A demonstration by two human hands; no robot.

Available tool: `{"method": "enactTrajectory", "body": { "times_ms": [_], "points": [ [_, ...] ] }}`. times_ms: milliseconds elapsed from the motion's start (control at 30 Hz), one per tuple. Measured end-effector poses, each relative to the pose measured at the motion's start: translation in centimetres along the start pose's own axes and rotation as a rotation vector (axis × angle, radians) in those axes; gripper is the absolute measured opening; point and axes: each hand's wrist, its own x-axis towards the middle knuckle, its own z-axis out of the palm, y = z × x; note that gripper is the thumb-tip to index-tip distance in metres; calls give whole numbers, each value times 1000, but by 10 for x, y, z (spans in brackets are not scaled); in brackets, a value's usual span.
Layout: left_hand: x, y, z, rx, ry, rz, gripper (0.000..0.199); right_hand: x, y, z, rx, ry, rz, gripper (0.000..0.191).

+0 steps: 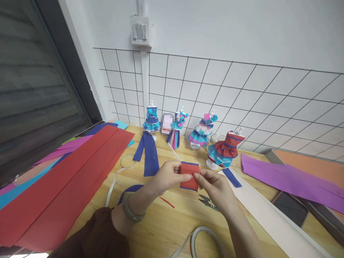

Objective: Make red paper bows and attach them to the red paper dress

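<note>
The left hand [169, 176] pinches the left edge of a red paper piece with blue borders [188, 182], its thumb lying across the front; the right hand [215, 182] grips the opposite edge between thumb and fingers. The piece is held above the wooden table [153, 225], near the middle of the view. From it, small scissors [208, 203] lie at five o'clock, a roll of white tape [195, 242] at six, a red-dressed mini mannequin [228, 147] at two, and wide red sheets [72, 179] at nine.
</note>
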Motion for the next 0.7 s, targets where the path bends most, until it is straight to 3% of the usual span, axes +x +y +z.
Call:
{"method": "enactTrajectory", "body": {
  "times_ms": [267,500,700],
  "points": [
    [1,-5,-3,-19,-15,13,36,0,1,1,12,-15,-12,33],
    [1,-2,-3,-48,0,14,37,1,2,-2,-120,19,-4,40],
    [2,-4,-4,-25,9,2,35,2,7,0,-38,-24,-14,36]
  ]
}}
